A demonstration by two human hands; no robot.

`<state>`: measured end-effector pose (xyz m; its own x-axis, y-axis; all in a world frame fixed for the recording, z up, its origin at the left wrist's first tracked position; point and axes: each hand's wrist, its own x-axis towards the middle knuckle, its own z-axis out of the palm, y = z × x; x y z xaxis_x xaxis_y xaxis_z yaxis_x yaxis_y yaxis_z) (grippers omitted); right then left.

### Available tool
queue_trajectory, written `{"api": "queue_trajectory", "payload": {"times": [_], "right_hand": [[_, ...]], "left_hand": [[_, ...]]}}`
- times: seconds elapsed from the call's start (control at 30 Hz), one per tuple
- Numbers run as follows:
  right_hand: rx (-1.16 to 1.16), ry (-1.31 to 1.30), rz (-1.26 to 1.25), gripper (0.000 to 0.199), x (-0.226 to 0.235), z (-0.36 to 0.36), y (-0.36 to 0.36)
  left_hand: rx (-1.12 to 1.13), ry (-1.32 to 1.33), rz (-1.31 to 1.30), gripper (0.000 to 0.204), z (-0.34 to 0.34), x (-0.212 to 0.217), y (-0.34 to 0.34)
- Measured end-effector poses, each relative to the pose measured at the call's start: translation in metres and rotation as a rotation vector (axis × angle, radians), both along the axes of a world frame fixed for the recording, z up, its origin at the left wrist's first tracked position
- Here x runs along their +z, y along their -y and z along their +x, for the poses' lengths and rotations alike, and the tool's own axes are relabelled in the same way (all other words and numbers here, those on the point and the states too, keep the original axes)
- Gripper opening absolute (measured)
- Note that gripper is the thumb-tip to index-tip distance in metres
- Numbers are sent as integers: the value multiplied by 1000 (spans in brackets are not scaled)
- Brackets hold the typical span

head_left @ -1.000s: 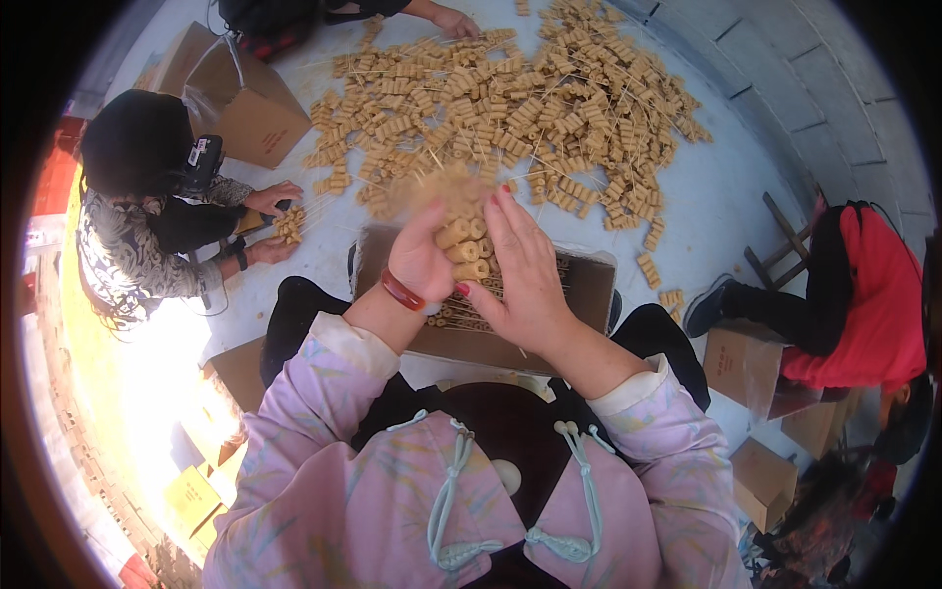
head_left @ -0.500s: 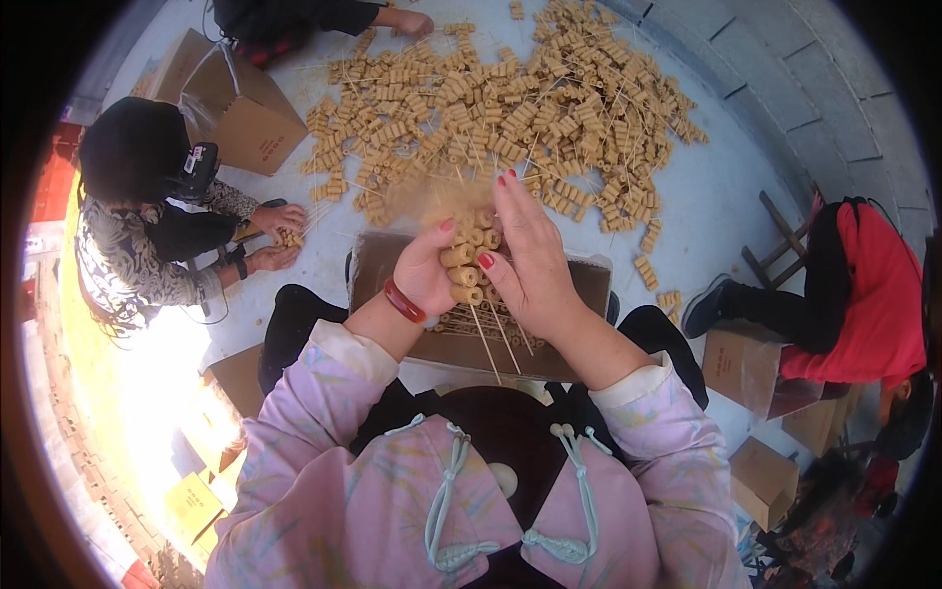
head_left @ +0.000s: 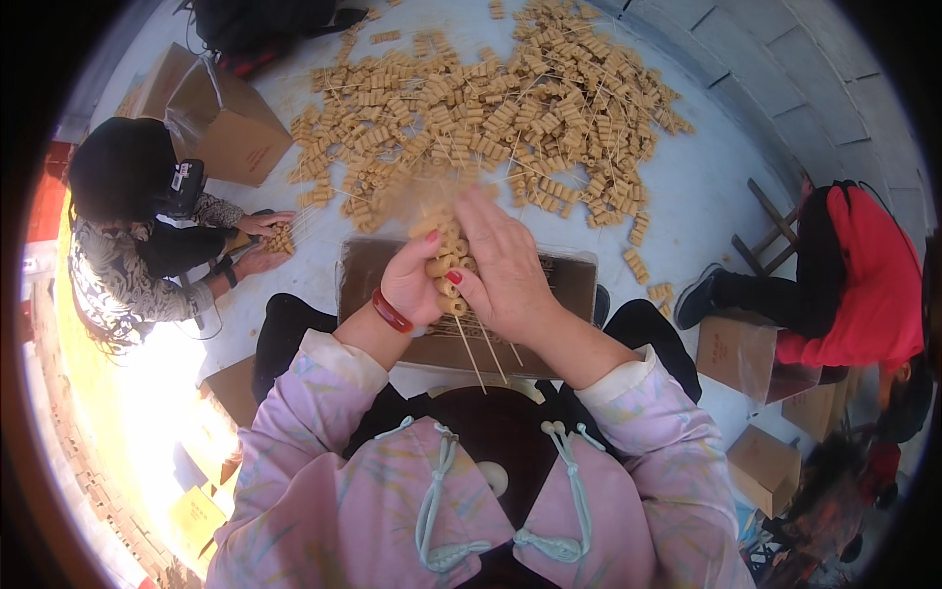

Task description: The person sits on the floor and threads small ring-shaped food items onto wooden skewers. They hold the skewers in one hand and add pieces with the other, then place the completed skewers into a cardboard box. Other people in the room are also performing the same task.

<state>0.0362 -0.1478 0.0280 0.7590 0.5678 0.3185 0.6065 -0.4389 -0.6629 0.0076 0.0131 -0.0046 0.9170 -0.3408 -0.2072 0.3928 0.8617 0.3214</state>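
Between my hands, over an open cardboard box, is a bunch of skewers (head_left: 450,285): short, hollow, tan rolls threaded on thin sticks whose bare ends point down toward me. My left hand (head_left: 410,280) curls round the bunch from the left, a reddish-brown bangle at its wrist. Against the right side lies my right hand (head_left: 503,270), its thumb on the rolls and its fingers long and smeared by motion at the tips. The bunch's far end is blurred too. More skewers lie inside the box (head_left: 572,285), partly hidden under my hands.
Beyond the box spreads a large heap of similar skewers (head_left: 491,108) on the pale floor. At the left a co-worker (head_left: 137,231) handles skewers near a cardboard box (head_left: 235,128). Another person in red (head_left: 863,275) sits at the right, beside more boxes (head_left: 763,469).
Both my hands have shifted slightly left with the bunch, and my right fingers have blurred. The hand at the top left has gone from sight.
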Motion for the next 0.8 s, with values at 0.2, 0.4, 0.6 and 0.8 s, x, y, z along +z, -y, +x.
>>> {"api": "queue_trajectory", "payload": {"times": [0.2, 0.4, 0.6, 0.8], "right_hand": [[-1, -40, 25, 72, -1, 1, 1], [-29, -118, 43, 71, -5, 0, 0], [-45, -479, 174, 75, -13, -12, -2], [-77, -482, 146, 78, -21, -20, -9]], "left_hand": [[-24, 37, -8, 53, 3, -3, -3], [-3, -1, 10, 49, 4, -7, -3], [133, -110, 172, 36, 13, 0, -6], [242, -131, 320, 28, 12, 2, 2]]}}
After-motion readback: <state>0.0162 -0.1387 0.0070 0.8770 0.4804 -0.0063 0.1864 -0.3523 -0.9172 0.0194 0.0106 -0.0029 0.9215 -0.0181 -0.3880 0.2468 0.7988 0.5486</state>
